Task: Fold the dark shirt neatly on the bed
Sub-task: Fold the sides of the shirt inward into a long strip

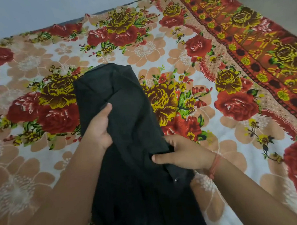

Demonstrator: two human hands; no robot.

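Nearest to me, the dark shirt [129, 150] runs up the middle of the view from the bottom edge, bunched and creased rather than flat, with a small button [176, 180] showing on its right side. My right hand [181, 153] has its grip closed on the shirt's right edge, thumb pressed over the cloth and fingers curled under a fold; a red thread band [214, 165] circles that wrist. A little farther up, my left hand [99, 127] is closed on the shirt's left side, thumb lying on top of the fabric and the fingers tucked out of sight beneath it. Beyond both hands, the shirt's far end lies rumpled on the bed's floral sheet [156, 43], which has red and yellow roses and a patterned red border [245, 37] along its right side.
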